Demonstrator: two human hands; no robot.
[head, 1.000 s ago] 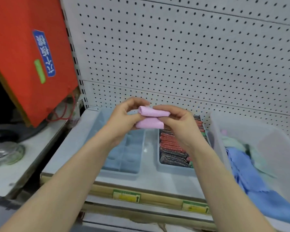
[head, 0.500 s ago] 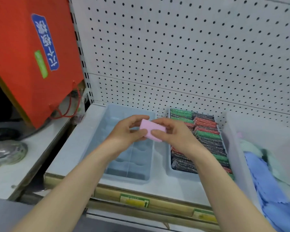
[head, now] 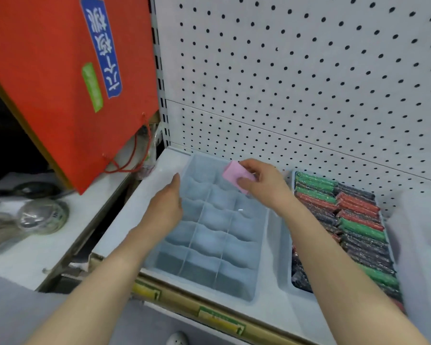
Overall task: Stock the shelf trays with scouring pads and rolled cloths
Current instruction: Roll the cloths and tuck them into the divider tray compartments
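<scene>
My right hand (head: 264,185) pinches a rolled pink cloth (head: 234,173) above the far right compartments of the blue divided tray (head: 159,255). All of the tray's compartments that show hold nothing. My left hand (head: 166,207) hovers over the tray's left rim with fingers relaxed, holding nothing. To the right, a second tray (head: 283,250) is packed with rows of green, red and dark scouring pads (head: 353,220).
A clear plastic bin (head: 418,245) stands at the far right on the shelf. White pegboard (head: 309,83) backs the shelf. A red paper bag (head: 60,83) hangs at the left above a counter with a round glass lid (head: 42,215). Price tags sit along the shelf's front edge (head: 219,317).
My left hand let go of the pink cloth and dropped to the tray's left rim. My right hand carried the cloth forward over the tray's far end. The view moved closer.
</scene>
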